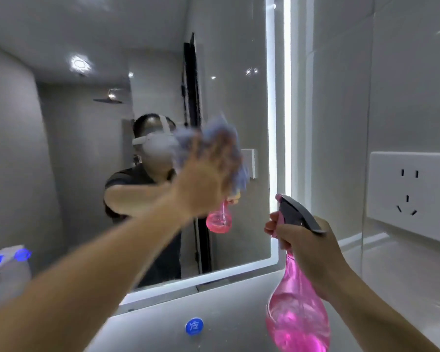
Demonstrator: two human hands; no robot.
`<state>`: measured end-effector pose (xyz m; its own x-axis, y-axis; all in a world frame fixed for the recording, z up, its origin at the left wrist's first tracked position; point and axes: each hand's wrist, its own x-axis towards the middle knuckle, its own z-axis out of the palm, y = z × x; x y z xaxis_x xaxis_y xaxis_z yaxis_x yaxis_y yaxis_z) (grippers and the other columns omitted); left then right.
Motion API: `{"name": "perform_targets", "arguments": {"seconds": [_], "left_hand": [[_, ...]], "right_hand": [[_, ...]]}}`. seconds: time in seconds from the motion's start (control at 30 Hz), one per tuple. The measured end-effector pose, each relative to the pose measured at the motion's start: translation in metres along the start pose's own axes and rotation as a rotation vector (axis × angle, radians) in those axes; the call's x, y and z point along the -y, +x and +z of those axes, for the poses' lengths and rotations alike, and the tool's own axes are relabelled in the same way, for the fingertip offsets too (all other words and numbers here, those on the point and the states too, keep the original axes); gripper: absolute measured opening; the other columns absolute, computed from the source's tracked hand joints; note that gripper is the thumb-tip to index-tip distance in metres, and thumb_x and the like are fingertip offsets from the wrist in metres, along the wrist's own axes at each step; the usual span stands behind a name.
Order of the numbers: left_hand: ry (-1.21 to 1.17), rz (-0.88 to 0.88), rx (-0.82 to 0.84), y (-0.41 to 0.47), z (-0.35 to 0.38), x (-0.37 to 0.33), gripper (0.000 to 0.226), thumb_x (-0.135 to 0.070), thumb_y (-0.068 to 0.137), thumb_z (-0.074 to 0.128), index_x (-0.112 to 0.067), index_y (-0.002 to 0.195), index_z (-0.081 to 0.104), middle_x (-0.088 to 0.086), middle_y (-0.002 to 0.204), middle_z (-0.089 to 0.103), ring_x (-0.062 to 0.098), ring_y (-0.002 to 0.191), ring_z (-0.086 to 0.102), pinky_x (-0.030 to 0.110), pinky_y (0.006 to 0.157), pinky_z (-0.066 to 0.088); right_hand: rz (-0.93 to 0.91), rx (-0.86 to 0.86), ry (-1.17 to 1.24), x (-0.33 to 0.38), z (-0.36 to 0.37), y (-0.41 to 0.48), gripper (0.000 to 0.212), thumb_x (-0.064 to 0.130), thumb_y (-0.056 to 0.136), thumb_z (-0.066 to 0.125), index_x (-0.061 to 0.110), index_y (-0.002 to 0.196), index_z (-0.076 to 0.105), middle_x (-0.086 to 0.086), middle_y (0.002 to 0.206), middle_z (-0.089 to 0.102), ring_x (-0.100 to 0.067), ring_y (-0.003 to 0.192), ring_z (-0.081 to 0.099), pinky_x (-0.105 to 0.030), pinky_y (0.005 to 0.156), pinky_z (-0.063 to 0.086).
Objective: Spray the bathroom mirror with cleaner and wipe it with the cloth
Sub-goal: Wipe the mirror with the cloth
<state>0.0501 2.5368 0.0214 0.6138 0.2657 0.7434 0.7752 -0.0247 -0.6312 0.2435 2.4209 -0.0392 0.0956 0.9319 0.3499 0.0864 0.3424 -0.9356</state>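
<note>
The bathroom mirror (87, 174) with a lit edge fills the left and middle of the head view. My left hand (203, 181) presses a bluish cloth (224, 138) flat against the glass near the mirror's right side; hand and cloth are blurred. My right hand (300, 247) grips the neck of a pink spray bottle (297, 313) with a grey trigger head, held upright just right of the mirror's lower corner, nozzle facing the glass. The mirror reflects a person, the cloth and the bottle.
A white wall socket (412, 194) sits on the tiled wall at the right. Below the mirror is a grey ledge with a round blue sticker (194, 326). A toilet tank with blue lights (8, 260) shows as a reflection at the lower left.
</note>
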Motion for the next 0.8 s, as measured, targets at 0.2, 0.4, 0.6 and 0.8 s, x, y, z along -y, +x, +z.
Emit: {"name": "perform_targets", "arguments": {"seconds": [0.2, 0.4, 0.6, 0.8], "left_hand": [[-0.296, 0.383, 0.618, -0.160, 0.034, -0.125, 0.038, -0.052, 0.083, 0.050, -0.045, 0.120, 0.058, -0.018, 0.122, 0.063, 0.003, 0.110, 0.062, 0.020, 0.084, 0.054], [-0.053, 0.402, 0.098, -0.047, 0.013, -0.008, 0.055, -0.036, 0.088, 0.035, -0.024, 0.142, 0.034, 0.006, 0.152, 0.030, 0.029, 0.142, 0.021, 0.052, 0.117, 0.013], [0.085, -0.087, 0.000, 0.134, -0.019, 0.083, 0.055, -0.022, 0.096, 0.033, -0.021, 0.149, 0.016, 0.008, 0.159, 0.003, 0.032, 0.145, -0.006, 0.053, 0.113, -0.009], [-0.172, -0.427, 0.102, 0.216, -0.033, 0.056, 0.066, -0.042, 0.094, 0.024, -0.012, 0.150, 0.004, 0.013, 0.159, -0.007, 0.032, 0.144, -0.013, 0.047, 0.114, -0.012]], "right_hand": [[0.024, 0.022, -0.041, -0.015, -0.018, -0.011, 0.006, 0.003, 0.071, 0.058, 0.003, 0.066, 0.061, -0.030, 0.081, 0.062, -0.025, 0.069, 0.053, -0.035, 0.062, 0.040], [0.000, 0.012, -0.055, -0.013, -0.032, 0.005, 0.006, 0.000, 0.073, 0.055, -0.004, 0.075, 0.060, -0.034, 0.089, 0.062, -0.036, 0.074, 0.060, -0.037, 0.063, 0.046], [0.015, 0.054, -0.001, -0.014, -0.029, 0.007, 0.007, 0.002, 0.076, 0.056, 0.002, 0.079, 0.062, -0.029, 0.088, 0.064, -0.028, 0.067, 0.058, -0.021, 0.055, 0.045], [0.010, 0.028, 0.050, -0.012, -0.040, -0.001, 0.013, -0.001, 0.077, 0.056, 0.009, 0.073, 0.063, -0.017, 0.075, 0.068, -0.008, 0.057, 0.055, -0.007, 0.040, 0.039]]}}
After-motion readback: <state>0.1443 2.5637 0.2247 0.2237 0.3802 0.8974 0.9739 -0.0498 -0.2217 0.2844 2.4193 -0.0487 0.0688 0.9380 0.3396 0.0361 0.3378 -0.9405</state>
